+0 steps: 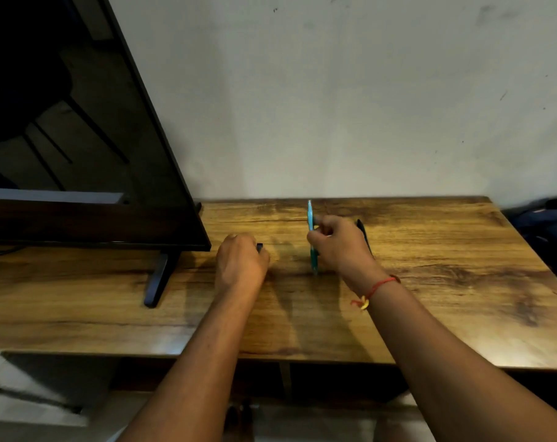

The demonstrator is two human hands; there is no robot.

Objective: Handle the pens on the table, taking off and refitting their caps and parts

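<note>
Right hand (337, 244): fingers curled, gripping a teal pen (311, 237) around its middle. The pen stands nearly upright, top end poking above the fist and lower end down at the table (430, 298); can't tell if the tip actually touches. A dark pen (365, 234) shows just right of the same hand, slanted, partly hidden by it. Can't tell if the hand holds it too or if it lies on the wood behind. There is a red thread (377, 287) tied on the right wrist, with a yellow bit hanging.

Left hand (240, 263): to the left of the right hand, a gap between them, low over the table. Its fingers are curled in, pinching a small dark piece (259, 247) that sticks out at the fingertips. It could be a cap but is too small to say.

Both forearms reach in from the near edge. The table is wood-grain brown. A black TV (63, 122) fills the far left, screen off, with its stand foot (157, 279) on the tabletop left of the left hand. A pale scuffed wall (334, 106) runs behind. A dark bag (548, 228) sits past the table's right end.
</note>
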